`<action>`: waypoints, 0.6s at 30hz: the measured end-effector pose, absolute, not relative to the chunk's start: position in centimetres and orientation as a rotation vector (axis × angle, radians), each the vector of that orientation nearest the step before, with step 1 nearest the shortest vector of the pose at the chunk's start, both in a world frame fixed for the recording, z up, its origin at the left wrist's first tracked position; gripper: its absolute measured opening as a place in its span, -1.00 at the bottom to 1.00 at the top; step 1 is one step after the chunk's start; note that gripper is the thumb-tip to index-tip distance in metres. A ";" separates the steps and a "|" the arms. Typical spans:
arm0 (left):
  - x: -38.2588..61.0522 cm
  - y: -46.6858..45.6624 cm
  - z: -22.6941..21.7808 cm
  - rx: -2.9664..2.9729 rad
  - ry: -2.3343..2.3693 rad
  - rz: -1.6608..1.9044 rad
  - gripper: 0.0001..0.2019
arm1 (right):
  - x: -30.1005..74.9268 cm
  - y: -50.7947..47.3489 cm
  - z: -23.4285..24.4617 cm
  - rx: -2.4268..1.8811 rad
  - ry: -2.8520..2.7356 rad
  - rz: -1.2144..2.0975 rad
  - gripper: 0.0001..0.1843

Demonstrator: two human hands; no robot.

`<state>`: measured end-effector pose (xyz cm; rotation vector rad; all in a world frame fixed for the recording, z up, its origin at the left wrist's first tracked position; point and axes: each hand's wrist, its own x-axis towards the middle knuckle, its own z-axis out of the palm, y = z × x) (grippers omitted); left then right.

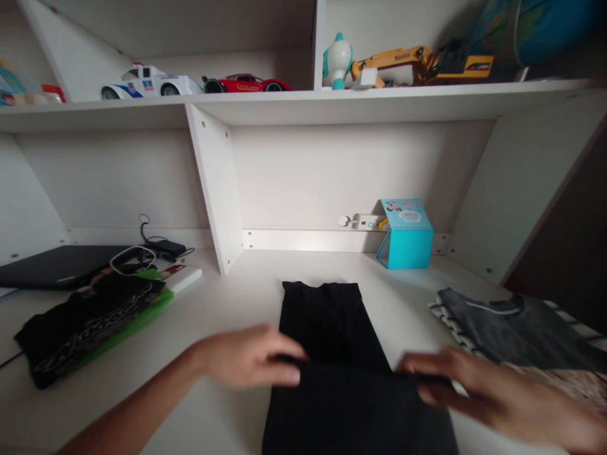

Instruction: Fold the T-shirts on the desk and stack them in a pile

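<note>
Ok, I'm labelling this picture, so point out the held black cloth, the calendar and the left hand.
Held black cloth (355,401), head view: near part, between the two hands.
Calendar (410,248), head view: plain blue lower panel.
Left hand (241,356), head view: its middle, behind the thumb.

Desk (237,303), white, six o'clock. Shelf (265,107), white, twelve o'clock. Divider (215,189), white, ten o'clock. Back panel (355,167), pale, one o'clock. Side panel (526,183), white, three o'clock. Light: soft.
</note>
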<state>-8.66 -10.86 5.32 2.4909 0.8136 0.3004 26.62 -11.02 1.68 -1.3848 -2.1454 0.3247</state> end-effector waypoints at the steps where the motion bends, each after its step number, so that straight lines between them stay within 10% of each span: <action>1: -8.0 -8.0 6.3 2.319 0.797 0.293 -0.65 | 26.4 -9.2 3.3 -1.305 -2.321 0.526 -0.66; 18: -6.3 8.3 0.9 2.038 1.625 0.452 -0.76 | 22.4 6.5 -1.1 -1.856 -2.162 0.470 -0.70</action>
